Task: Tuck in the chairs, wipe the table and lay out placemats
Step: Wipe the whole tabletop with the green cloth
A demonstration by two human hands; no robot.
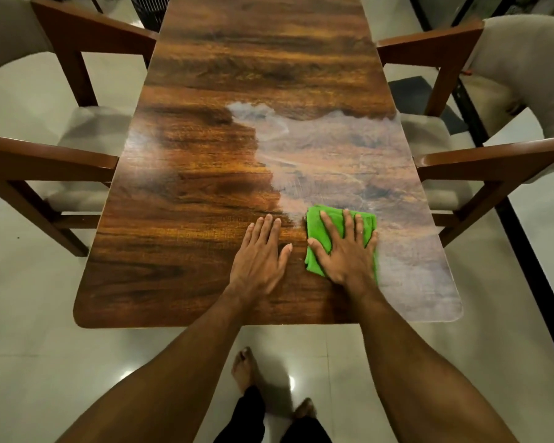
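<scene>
A long wooden table [205, 174] stretches away from me. Its near right part carries a pale, hazy wiped film [349, 161]. My right hand [344, 251] presses flat on a folded green cloth [314, 260] near the table's front right. My left hand [259, 251] lies flat on the bare wood just left of the cloth, fingers straight. A wooden armchair with a pale seat [64, 161] stands at the table's left side, its seat partly under the top. A matching armchair [480, 161] stands at the right side. No placemat is in view.
Glossy pale floor tiles [29, 314] surround the table. My bare feet [247, 369] stand at the near end. A dark strip [525, 251] runs along the floor on the right, with a dark mat [410, 91] behind the right chair's arm.
</scene>
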